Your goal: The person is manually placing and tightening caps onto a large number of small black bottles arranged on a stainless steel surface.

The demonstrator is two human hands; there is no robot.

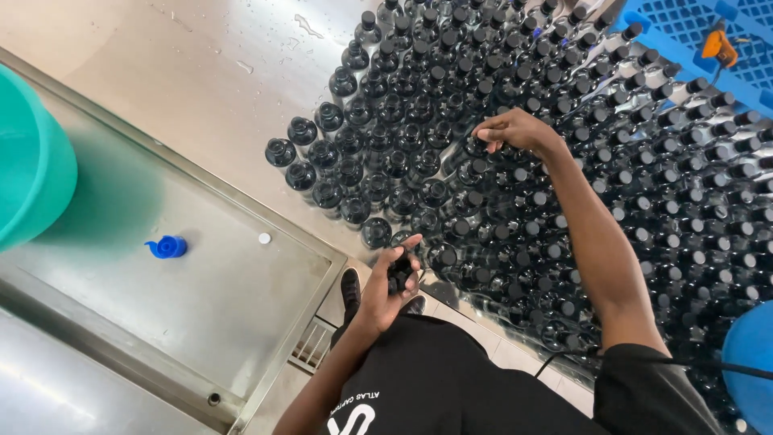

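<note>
A dense crowd of clear bottles with black caps (515, 161) covers the steel table (217, 56). My right hand (515, 129) reaches out over them, fingertips pinched on the cap of one bottle near the middle of the crowd. My left hand (390, 282) stays close to my body at the table's front edge, fingers curled around several black caps (400, 270). The bottles along the left fringe (322, 153) show open-looking black necks.
A shallow steel sink tray (201, 298) lies at lower left, holding a blue cap (167, 246) and a small white disc (264, 238). A teal tub (28, 161) sits at far left. A blue plastic crate (692, 32) stands at top right, a blue round object (753, 362) at lower right.
</note>
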